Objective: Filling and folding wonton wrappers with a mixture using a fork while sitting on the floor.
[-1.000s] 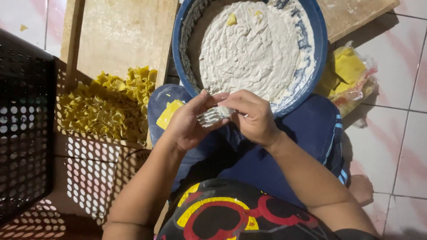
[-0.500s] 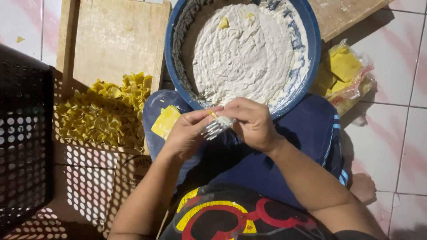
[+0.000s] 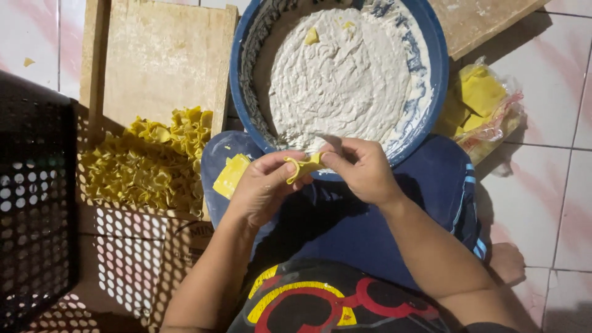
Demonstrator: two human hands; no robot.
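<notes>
Both hands pinch one yellow dumpling (image 3: pixel 302 165) between them, left hand (image 3: pixel 262 185) and right hand (image 3: pixel 361 169) gripping it with fingertips above the lap, just at the near rim of the blue bowl (image 3: pixel 438 80) of pale filling (image 3: pixel 339 74). Spare wrappers (image 3: pixel 229 176) lie on the left knee. Folded dumplings (image 3: pixel 148 160) pile to the left; a bag of wrappers (image 3: pixel 484 102) sits right.

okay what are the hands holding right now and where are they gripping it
Both hands pinch one small yellow dough wrapper, folded between them: the left hand grips its left end with thumb and fingers, the right hand its right end at the fingertips.
</notes>
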